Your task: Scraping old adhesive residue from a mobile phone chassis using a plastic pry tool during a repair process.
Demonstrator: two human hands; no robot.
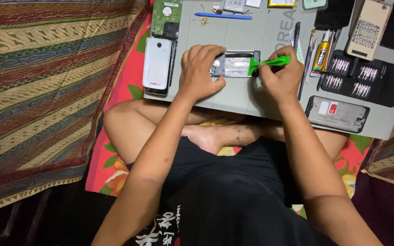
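Observation:
An opened phone body with a silvery battery lies on a grey work mat across my lap. My left hand presses down on the phone's left end, fingers curled over its camera end. My right hand grips a bright green plastic pry tool whose flat end rests at the phone's right end, by the battery.
A white phone back and a green circuit board lie at the mat's left. A blue pry stick lies at the back. A glue tube, a black bit case and a phone frame sit to the right. Striped cloth covers the left.

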